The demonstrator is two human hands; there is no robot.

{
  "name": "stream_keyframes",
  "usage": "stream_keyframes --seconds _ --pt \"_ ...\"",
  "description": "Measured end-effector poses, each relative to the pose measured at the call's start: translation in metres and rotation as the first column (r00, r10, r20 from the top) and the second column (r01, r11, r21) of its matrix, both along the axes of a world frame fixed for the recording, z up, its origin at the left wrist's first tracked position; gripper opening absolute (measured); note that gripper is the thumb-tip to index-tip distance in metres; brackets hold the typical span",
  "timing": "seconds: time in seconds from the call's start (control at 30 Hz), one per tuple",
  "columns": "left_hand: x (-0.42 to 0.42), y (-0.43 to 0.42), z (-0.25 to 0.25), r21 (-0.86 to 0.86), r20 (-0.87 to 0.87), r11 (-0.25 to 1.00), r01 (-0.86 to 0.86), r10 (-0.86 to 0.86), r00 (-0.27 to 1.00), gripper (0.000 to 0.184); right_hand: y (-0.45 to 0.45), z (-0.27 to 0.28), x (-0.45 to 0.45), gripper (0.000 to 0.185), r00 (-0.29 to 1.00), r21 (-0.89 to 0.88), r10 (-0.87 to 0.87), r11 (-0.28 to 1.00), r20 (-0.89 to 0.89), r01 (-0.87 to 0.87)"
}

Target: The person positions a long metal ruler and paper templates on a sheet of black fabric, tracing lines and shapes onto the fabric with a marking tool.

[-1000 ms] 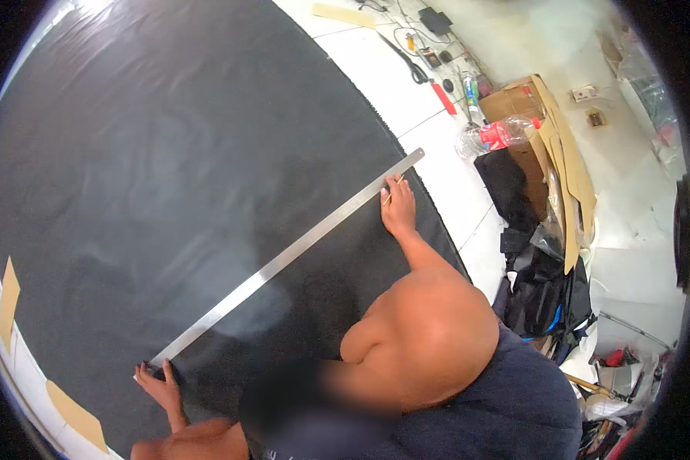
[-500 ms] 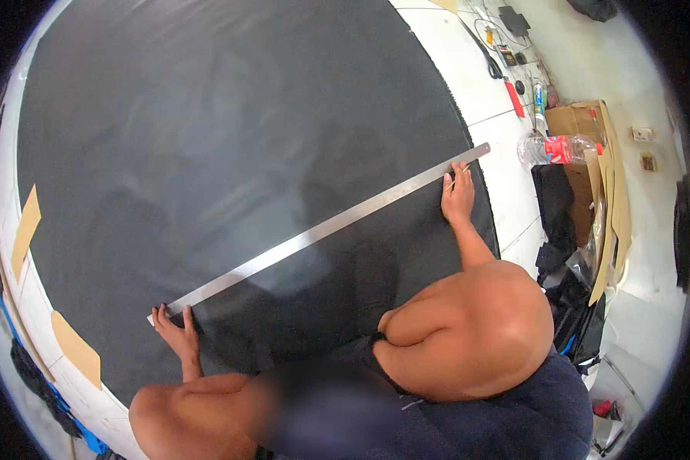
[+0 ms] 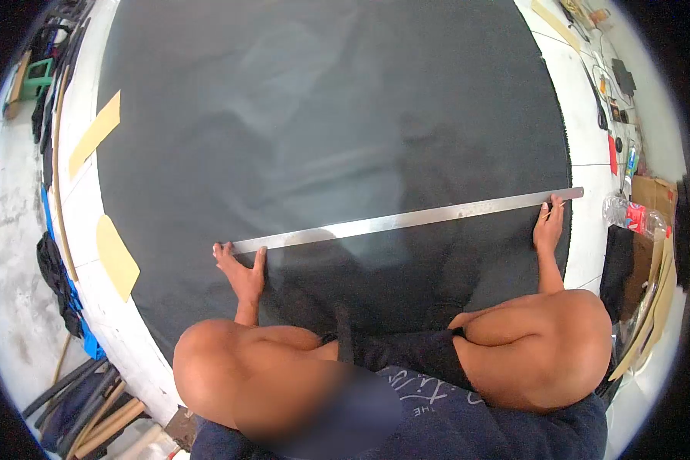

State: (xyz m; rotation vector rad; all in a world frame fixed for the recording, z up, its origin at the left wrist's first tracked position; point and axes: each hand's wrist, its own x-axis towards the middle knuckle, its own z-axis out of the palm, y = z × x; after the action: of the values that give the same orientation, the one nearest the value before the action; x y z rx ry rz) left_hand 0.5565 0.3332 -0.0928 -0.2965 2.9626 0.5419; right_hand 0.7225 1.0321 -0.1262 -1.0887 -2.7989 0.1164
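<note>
A long steel ruler (image 3: 399,221) lies slightly slanted across a wide sheet of black fabric (image 3: 314,115), its right end reaching past the fabric's edge. My left hand (image 3: 242,274) grips the ruler's left end, the thumb at the near edge and the fingers round the tip. Close to the other end, my right hand (image 3: 547,226) holds the ruler down with its fingertips. A thin yellowish stick shows between the right fingers; its kind is too small to tell. Both forearms come up past my bent knees.
Two tan card pattern pieces (image 3: 117,257) lie along the fabric's left edge. To the right are a plastic bottle (image 3: 635,217), a red item (image 3: 612,154), scissors (image 3: 601,115) and cardboard (image 3: 655,189). Poles and dark rolls (image 3: 100,414) lie at lower left, a green stool (image 3: 38,77) farther up.
My view has turned and shifted left, so the ruler appears less steep and more of the left floor shows. Both hands stay at the ruler's ends.
</note>
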Motion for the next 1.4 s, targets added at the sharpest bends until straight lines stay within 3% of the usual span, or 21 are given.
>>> stream_keyframes --seconds 0.3,0.37,0.4,0.47,0.53,0.63,0.67,0.73,0.87,0.97,1.1,1.3,1.4 --pt "0.001 -0.007 -0.01 0.016 -0.053 1.0 0.019 -0.018 0.998 0.09 0.007 -0.003 0.003 0.044 1.0 -0.009 0.026 1.0 -0.014 -0.026" --pt "0.001 -0.012 -0.012 0.01 -0.064 0.999 0.04 -0.039 0.997 0.087 -0.017 0.025 -0.011 0.037 0.994 -0.077 -0.02 0.997 -0.106 0.011" --pt "0.003 -0.015 -0.018 -0.003 -0.069 0.999 0.045 -0.045 0.997 0.084 -0.027 0.042 -0.02 0.032 0.999 0.012 -0.033 0.999 -0.038 0.033" --pt "-0.002 -0.01 -0.013 0.128 -0.075 0.991 0.041 -0.032 0.997 0.081 -0.029 0.039 -0.02 0.027 0.992 -0.013 -0.04 0.999 -0.12 0.039" --pt "-0.001 -0.024 -0.023 -0.126 -0.155 0.974 0.188 -0.206 0.966 0.08 -0.022 0.011 -0.01 0.028 0.982 0.048 0.001 0.999 -0.191 0.008" --pt "-0.004 -0.017 -0.016 0.057 -0.032 0.998 0.021 -0.019 0.999 0.083 -0.026 0.011 -0.012 0.033 0.985 0.045 -0.039 0.998 -0.168 0.047" --pt "-0.002 -0.017 -0.022 0.071 -0.027 0.997 0.032 -0.03 0.999 0.083 -0.026 0.012 -0.012 0.034 0.984 0.048 -0.03 0.998 -0.176 0.039" --pt "-0.001 -0.025 -0.028 -0.052 -0.088 0.994 0.093 -0.097 0.991 0.083 -0.027 0.014 -0.011 0.034 0.987 -0.013 -0.054 0.999 -0.151 0.052" --pt "-0.001 -0.03 -0.033 0.049 -0.114 0.995 0.088 -0.082 0.99 0.08 -0.028 0.011 -0.011 0.035 0.99 0.034 -0.058 0.997 -0.126 0.063" --pt "0.0 -0.032 -0.034 -0.068 -0.093 0.992 0.109 -0.115 0.989 0.078 -0.029 0.008 -0.01 0.037 0.992 0.036 -0.076 0.996 -0.1 0.08" --pt "-0.001 -0.033 -0.035 0.005 -0.082 0.997 0.077 -0.076 0.994 0.078 -0.028 0.004 -0.008 0.038 0.99 0.03 -0.088 0.995 -0.112 0.092" --pt "0.0 -0.036 -0.035 -0.085 -0.101 0.987 0.135 -0.143 0.985 0.079 -0.03 0.003 -0.009 0.039 0.991 0.04 -0.105 0.993 -0.084 0.108" --pt "-0.002 -0.026 -0.031 -0.012 -0.112 0.995 0.099 -0.099 0.989 0.079 -0.026 0.003 -0.007 0.04 0.992 0.046 -0.113 0.992 -0.063 0.115"
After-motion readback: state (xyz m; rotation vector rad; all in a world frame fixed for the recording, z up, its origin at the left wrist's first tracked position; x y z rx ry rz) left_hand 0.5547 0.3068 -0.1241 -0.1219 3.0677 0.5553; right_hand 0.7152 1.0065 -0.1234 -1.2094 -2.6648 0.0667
